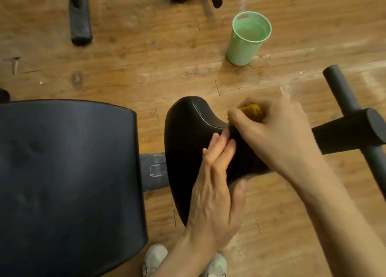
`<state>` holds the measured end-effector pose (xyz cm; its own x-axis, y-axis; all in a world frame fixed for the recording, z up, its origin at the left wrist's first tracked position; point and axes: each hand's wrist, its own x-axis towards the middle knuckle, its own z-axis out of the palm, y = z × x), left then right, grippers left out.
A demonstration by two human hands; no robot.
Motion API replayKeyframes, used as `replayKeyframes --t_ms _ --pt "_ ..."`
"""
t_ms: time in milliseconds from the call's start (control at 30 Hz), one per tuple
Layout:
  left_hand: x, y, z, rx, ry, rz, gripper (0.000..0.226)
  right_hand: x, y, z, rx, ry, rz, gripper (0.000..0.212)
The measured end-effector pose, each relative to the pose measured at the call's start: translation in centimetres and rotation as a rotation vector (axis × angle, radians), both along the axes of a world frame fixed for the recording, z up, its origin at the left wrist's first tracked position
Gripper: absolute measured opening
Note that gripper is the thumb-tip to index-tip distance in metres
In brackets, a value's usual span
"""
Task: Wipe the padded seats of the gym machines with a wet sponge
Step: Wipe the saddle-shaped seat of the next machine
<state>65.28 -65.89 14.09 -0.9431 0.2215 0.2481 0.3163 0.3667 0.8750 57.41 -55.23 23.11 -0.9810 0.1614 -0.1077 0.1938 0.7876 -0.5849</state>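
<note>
Beyond the padded seat (183,143), a green cup (246,40) is stood on the floor (146,53). A yellow sponge (252,109) is gripped by the right hand (273,130) at the seat's far edge. The seat is steadied by the left hand (215,184), fingers straight.

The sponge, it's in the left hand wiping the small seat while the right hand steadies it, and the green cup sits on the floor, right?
Not quite. The head view shows the right hand gripping the yellow sponge and the left hand steadying the small seat. The green cup is on the floor.

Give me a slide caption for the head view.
Right hand wipes a yellow sponge along the black seat pad, left hand steadying it.
</note>
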Motion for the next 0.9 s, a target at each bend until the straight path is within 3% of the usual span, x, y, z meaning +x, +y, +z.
replayKeyframes --t_ms 67,133,200,300,467,667,900 --pt "0.2 -0.2 0.0 -0.026 -0.002 -0.014 0.058 -3.3 0.0 -0.1 0.136 -0.259 0.034 0.036" --pt "0.3 -0.6 0.0 -0.065 0.006 -0.034 0.056 -3.6 -0.1 -0.7 0.174 -0.283 0.034 0.040" --pt "0.4 -1.0 0.0 -0.101 0.009 -0.059 0.055 -1.4 0.1 -0.8 0.136 -0.183 0.000 0.038" --pt "0.6 -1.1 0.5 -0.110 -0.037 -0.079 0.057 2.8 0.1 -0.6 0.010 0.140 -0.081 0.025" --pt "1.1 -1.2 2.0 -0.079 -0.138 -0.068 0.059 8.2 -1.3 -1.8 -0.099 0.363 -0.204 0.039" --pt "3.6 -2.8 3.3 -0.111 -0.229 0.052 0.045 11.4 -1.6 -2.3 -0.109 0.413 -0.244 0.050" --pt "7.2 -4.3 4.8 -0.246 -0.386 0.041 0.044 14.6 -0.4 -0.9 -0.224 0.266 -0.203 0.046"
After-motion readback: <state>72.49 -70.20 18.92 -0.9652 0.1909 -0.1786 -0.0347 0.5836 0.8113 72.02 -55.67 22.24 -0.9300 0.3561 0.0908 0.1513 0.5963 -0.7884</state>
